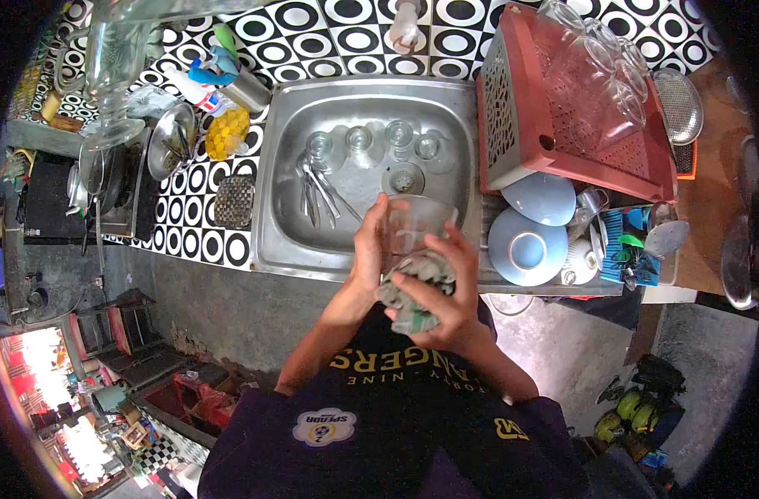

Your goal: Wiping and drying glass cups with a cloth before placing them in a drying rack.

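Note:
Over the near edge of a stainless steel sink (273, 249), my left hand (370, 246) grips a clear glass (420, 218) by its side. My right hand (445, 293) holds a crumpled patterned cloth (417, 284) against the near end of that glass, fingers spread over the cloth. Several clear glasses (359, 140) stand in the basin along its far side. A bunch of metal spoons or forks (317, 193) lies at the basin's left. The drain strainer (404, 179) is just beyond the held glass.
Right of the sink, a pink plastic rack (560, 156) carries several clear glasses (622, 93). Blue bowls (523, 246) and a blue utensil basket (629, 249) sit before it. On the left tiled counter are a woven scrubbing pad (233, 201), a yellow bag (227, 134) and a white bottle (192, 90). A tap (404, 28) projects above the sink.

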A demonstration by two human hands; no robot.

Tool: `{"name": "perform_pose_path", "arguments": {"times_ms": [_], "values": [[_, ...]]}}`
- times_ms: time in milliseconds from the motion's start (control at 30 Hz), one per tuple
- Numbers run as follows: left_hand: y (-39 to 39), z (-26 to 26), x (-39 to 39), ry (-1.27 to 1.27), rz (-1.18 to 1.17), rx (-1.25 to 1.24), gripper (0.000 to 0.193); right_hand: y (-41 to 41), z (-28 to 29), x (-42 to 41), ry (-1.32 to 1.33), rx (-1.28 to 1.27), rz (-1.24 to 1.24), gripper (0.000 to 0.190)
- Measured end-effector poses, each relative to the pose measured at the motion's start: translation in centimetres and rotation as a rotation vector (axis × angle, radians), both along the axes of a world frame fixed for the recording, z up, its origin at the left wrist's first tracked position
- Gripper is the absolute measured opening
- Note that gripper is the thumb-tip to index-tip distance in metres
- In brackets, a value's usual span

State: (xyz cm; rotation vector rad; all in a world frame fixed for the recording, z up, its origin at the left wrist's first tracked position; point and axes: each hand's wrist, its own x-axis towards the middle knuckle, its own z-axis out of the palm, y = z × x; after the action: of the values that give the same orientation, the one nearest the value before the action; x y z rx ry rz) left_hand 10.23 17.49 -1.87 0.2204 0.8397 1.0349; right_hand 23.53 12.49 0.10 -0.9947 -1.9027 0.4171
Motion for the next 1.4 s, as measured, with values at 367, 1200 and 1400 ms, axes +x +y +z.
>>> {"name": "perform_pose_path", "arguments": {"times_ms": [367, 1200, 1400], "values": [[-1.1, 0.3, 0.6, -0.026, -0.228, -0.016, 0.051, 1.5, 2.3, 1.3, -0.204, 0.073, 0.004, 0.037], [0.5, -0.5, 0.3, 0.002, -0.106, 0.017, 0.057, -0.4, -1.1, 0.0, 0.205, 0.027, -0.039, 0.054], [-1.0, -1.4, 1.4, -0.027, -0.175, 0.003, 0.05, 1.8, 2.0, 1.2, -0.182, -0.019, -0.035, 0.049]]}}
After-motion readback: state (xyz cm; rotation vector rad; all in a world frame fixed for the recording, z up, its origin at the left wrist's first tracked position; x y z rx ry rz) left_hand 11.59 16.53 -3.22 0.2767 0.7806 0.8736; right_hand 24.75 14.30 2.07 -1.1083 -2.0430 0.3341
